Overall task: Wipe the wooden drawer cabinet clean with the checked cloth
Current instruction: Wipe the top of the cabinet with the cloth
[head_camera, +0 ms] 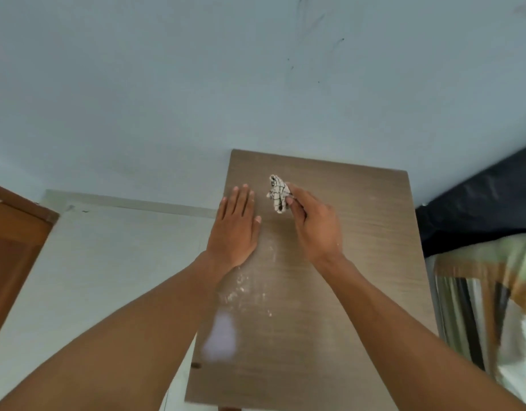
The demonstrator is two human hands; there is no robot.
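The wooden drawer cabinet (359, 262) shows only its brown top, seen from above, pushed against a pale wall. White dust and crumbs lie on the top near its left side, below my left wrist. My left hand (235, 229) rests flat on the top near the left edge, fingers together, holding nothing. My right hand (315, 226) is closed on the bunched white checked cloth (278, 192), which sticks out past the fingertips toward the far left part of the top. The cabinet's drawers are out of sight.
A pale blue-grey wall (255, 84) stands behind the cabinet. Light floor tiles (107, 262) and a brown wooden door (12, 247) are at the left. A dark sheet (478, 209) and patterned fabric (493, 292) lie close at the right.
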